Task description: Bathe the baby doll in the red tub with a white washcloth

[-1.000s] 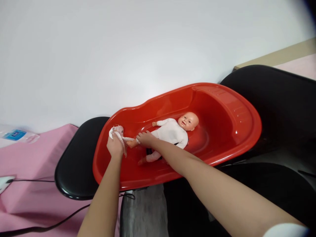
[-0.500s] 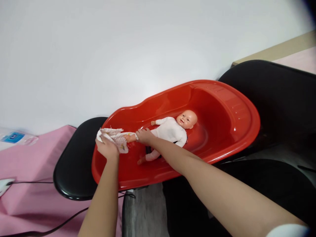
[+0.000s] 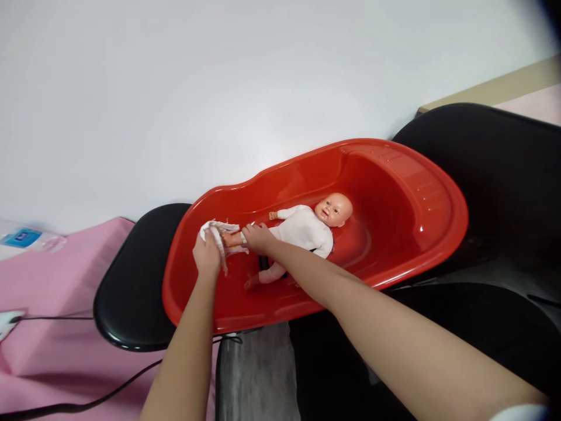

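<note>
A baby doll (image 3: 304,228) with a white cloth body lies on its back in a red baby bathtub (image 3: 394,175), its head toward the right end. My right hand (image 3: 258,237) is closed around one of the doll's legs, above the foot. The other leg rests lower on the tub floor. In my left hand (image 3: 207,251) is a white patterned cloth (image 3: 239,228), bunched and held at the doll's raised foot (image 3: 230,238). The cloth partly hides the toes, and my left fingertips are covered by it.
Black chair seats (image 3: 135,280) stand under and beside the tub's ends. At the left, pink fabric (image 3: 56,292) carries a clear plastic package (image 3: 30,238) and a white device (image 3: 9,321) with a cable. A white wall (image 3: 219,88) rises behind.
My left hand has moved right with the cloth, from beyond the toes onto the doll's foot. My right hand keeps its hold on the leg.
</note>
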{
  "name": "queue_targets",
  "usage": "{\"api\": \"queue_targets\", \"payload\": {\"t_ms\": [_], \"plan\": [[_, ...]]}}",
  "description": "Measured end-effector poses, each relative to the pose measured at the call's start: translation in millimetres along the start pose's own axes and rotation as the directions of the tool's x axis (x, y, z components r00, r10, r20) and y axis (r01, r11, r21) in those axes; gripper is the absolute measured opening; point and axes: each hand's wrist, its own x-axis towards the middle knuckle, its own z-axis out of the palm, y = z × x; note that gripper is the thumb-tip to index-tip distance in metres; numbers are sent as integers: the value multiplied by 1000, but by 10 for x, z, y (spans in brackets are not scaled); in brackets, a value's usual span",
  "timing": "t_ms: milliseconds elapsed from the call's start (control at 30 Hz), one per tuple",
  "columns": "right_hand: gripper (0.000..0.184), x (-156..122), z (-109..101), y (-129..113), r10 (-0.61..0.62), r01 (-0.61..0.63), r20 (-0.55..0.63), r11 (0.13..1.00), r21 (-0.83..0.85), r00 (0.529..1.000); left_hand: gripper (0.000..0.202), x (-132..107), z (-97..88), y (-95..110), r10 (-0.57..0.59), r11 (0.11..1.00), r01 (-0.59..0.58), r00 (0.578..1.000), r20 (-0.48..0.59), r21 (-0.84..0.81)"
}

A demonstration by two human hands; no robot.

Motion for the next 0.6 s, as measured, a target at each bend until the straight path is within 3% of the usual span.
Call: {"api": "queue_targets", "payload": {"t_ms": [200, 400, 500, 600], "plan": [[37, 8, 22, 25, -22, 22, 10, 1000, 13, 1000, 52, -25, 44, 6, 62, 998, -59, 983, 171, -22], [45, 16, 6, 21, -1, -1, 36, 999, 51, 999, 59, 40, 145, -64, 187, 981, -160, 932, 311, -110], [48, 19, 6, 20, -8, 6, 30, 999, 42, 1000, 54, 93, 173, -159, 243, 970, -234, 939, 244, -65], [50, 16, 2, 27, -31, 30, 16, 999, 24, 999, 57, 143, 191, -281, 152, 987, -158, 975, 162, 28]]}}
